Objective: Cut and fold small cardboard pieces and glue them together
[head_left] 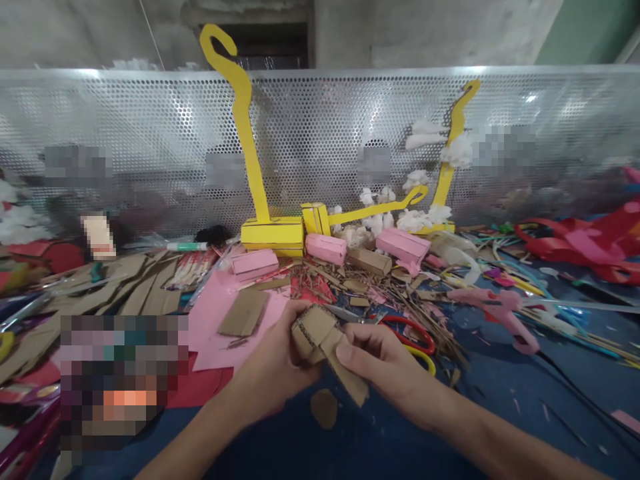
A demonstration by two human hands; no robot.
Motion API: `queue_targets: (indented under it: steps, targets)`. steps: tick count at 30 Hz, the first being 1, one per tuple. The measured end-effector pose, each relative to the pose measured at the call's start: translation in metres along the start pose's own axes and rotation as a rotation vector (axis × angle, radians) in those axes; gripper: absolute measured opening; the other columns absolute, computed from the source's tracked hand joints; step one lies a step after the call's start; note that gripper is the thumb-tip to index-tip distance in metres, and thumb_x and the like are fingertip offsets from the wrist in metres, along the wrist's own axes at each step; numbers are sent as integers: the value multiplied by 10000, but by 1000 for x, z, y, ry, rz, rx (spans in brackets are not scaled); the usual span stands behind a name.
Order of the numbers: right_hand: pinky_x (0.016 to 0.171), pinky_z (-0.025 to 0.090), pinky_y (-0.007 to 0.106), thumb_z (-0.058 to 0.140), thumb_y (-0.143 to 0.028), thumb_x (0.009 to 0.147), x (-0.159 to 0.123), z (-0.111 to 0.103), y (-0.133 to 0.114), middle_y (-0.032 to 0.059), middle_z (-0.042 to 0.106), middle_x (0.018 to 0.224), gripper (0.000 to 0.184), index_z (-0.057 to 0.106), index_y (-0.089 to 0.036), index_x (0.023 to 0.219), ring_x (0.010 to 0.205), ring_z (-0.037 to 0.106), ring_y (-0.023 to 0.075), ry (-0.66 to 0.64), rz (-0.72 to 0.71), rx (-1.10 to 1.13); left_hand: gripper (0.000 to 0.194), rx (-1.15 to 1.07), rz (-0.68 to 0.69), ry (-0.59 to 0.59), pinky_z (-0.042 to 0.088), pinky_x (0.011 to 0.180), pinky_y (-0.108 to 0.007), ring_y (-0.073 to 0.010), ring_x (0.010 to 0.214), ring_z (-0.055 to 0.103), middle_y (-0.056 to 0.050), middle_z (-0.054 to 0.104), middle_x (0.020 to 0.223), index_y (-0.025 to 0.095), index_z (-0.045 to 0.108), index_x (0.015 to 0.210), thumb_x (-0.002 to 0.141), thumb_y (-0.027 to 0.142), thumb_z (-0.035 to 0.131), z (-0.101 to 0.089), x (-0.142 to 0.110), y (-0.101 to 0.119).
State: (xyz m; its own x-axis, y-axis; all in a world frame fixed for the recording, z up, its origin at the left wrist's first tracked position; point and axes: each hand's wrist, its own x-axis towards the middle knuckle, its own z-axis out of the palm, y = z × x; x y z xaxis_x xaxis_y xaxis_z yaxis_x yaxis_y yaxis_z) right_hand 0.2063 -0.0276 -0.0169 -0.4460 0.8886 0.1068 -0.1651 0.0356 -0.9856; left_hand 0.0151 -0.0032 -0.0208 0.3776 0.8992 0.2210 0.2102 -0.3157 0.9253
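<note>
Both hands hold a folded piece of brown corrugated cardboard (320, 337) just above the blue table top. My left hand (273, 373) grips its left side with the fingers wrapped behind it. My right hand (377, 360) pinches the right side, thumb pressed on a cardboard strip that hangs down. Beside my right hand lie scissors with red and yellow handles (413, 337). A small round cardboard cutout (324, 408) rests on the table below the hands.
Pink paper (215, 320) with a cardboard piece on it lies to the left. Pink and yellow boxes (273, 233), tall yellow hook shapes, cotton tufts and cardboard scraps crowd the back before a perforated metal wall (320, 133). A pink glue gun (500, 307) lies right.
</note>
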Motion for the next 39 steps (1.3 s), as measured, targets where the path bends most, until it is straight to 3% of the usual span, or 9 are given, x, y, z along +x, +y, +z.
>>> queue_targets:
  steps: [7,18,23,25,28,31,34,39]
  targets:
    - [478,246,212,713,-565,840,0,-1,0,-64,438,576,481,493,-179,656,504,346,65,21,8,-2,562,25,17,1,505,719,-244,-163,843,654,24,649,953,246,430,1166,697,65,683,-1,0,-3]
    - [485,273,207,760,-524,816,1,-4,5,-62,471,583,449,516,-174,676,502,373,63,22,54,77,578,-4,-49,-1,513,793,-281,-194,915,657,-13,657,1017,239,420,1196,718,102,716,1,1,0]
    - [471,301,224,591,-558,931,6,-11,5,-59,454,569,432,537,-187,717,480,383,82,104,-16,76,550,-27,-17,61,506,888,-304,-219,1006,653,-50,680,1089,224,483,1216,759,248,787,-4,2,-2]
    - [493,335,243,478,-560,982,9,-24,-4,-39,490,596,433,584,-188,788,515,438,111,197,-117,-71,500,-59,-57,130,497,923,-304,-232,1057,645,-63,693,1116,212,547,1189,773,340,794,-7,3,0]
    - [574,381,260,540,-443,975,9,-52,-24,-4,593,721,277,636,-198,889,626,517,140,359,-255,-670,524,-258,-230,224,527,876,-296,-229,1015,668,-67,714,1098,210,587,1203,777,441,787,-11,6,6]
    - [822,467,321,612,-355,927,7,-76,-34,46,691,1016,183,674,-231,1047,924,627,218,125,-231,-1112,499,-525,-419,235,569,679,-295,-185,704,688,-69,741,940,194,590,1202,818,478,738,-11,6,14]
    - [1028,410,390,652,-300,900,8,-84,-27,77,641,1238,312,640,-247,1208,1178,564,272,-89,-214,-1301,387,-692,-516,218,541,510,-272,-162,525,640,-81,735,797,150,636,1065,887,493,645,-11,6,21]
    - [980,436,389,657,-232,893,13,-80,-7,75,627,1097,159,687,-208,1047,1065,584,253,-123,-204,-1411,388,-826,-619,227,564,495,-275,-178,563,678,-83,723,769,123,674,886,952,481,541,-12,9,26]
